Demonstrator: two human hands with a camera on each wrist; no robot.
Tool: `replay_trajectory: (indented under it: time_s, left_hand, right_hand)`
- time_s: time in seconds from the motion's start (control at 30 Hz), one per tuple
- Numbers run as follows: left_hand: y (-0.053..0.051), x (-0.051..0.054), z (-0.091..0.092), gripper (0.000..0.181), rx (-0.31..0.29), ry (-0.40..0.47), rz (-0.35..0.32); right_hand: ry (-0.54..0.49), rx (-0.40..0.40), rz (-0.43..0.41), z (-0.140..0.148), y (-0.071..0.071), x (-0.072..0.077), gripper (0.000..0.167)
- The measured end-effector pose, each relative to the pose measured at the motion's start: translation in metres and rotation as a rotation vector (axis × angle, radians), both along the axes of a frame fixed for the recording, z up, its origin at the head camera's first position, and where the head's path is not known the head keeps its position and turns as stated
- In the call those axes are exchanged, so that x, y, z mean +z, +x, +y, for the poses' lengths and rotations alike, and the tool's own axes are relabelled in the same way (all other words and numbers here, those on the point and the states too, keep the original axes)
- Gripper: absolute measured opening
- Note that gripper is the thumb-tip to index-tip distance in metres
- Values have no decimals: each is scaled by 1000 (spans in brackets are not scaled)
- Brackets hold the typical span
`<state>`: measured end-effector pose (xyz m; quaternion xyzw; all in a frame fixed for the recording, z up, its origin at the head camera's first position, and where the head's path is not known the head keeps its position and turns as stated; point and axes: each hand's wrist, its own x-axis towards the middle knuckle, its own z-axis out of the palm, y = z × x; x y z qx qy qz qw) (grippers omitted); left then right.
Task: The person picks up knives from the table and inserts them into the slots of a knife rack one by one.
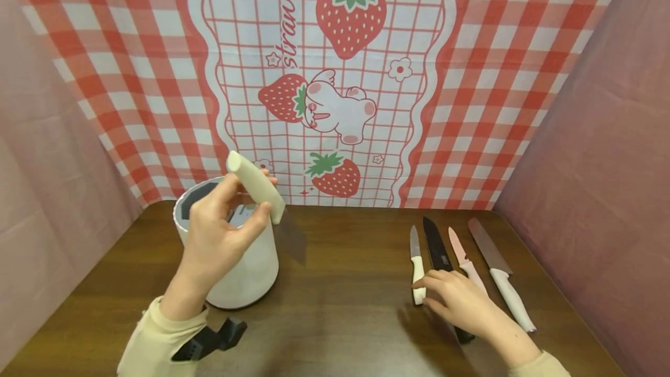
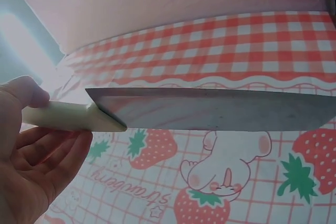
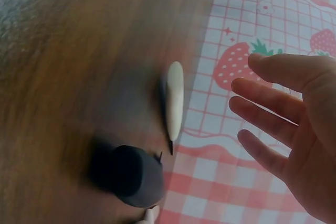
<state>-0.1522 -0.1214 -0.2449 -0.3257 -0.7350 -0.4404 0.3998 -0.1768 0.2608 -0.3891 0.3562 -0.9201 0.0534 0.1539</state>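
Note:
My left hand (image 1: 217,234) grips the pale handle of a wide-bladed knife (image 1: 259,185) in front of the white round container, blade slanting down to the right. In the left wrist view the hand (image 2: 39,150) pinches the handle between thumb and fingers, and the blade (image 2: 215,109) shows whole. My right hand (image 1: 460,301) hovers over the handles of a small cream-handled knife (image 1: 418,275) and a black knife (image 1: 438,249). The right wrist view shows that hand (image 3: 294,114) with fingers extended and apart, holding nothing, beside the cream handle (image 3: 176,100).
The white container (image 1: 251,272) with a grey insert stands at the left of the wooden table (image 1: 335,307). A pink knife (image 1: 463,252) and a large white-handled knife (image 1: 508,292) lie at the right. A checked strawberry cloth (image 1: 471,103) hangs behind.

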Motion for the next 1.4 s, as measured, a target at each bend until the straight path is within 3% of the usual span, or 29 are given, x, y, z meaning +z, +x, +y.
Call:
replay_trajectory:
  time_s: [0.3, 0.53, 0.73, 0.9, 1.1, 1.4]
  left_hand:
    - [2, 10, -6, 38, 3, 106, 11]
    - [6, 20, -16, 38, 14, 194, 25]
    - [5, 28, -23, 36, 32, 255, 50]
    - [6, 31, -28, 36, 87, 267, 48]
    - [6, 36, -32, 34, 139, 299, 83]
    - [5, 42, -35, 34, 70, 447, 130]
  right_hand:
    - [-33, 17, -96, 3, -3, -8, 31]
    - [-17, 44, -84, 2, -7, -14, 36]
    - [-42, -7, -150, 1, -8, -19, 36]
    - [-54, -29, -216, -1, -7, -24, 35]
    - [-48, -25, -222, -2, -8, -26, 36]
    - [14, -36, -219, 0, -12, -32, 40]
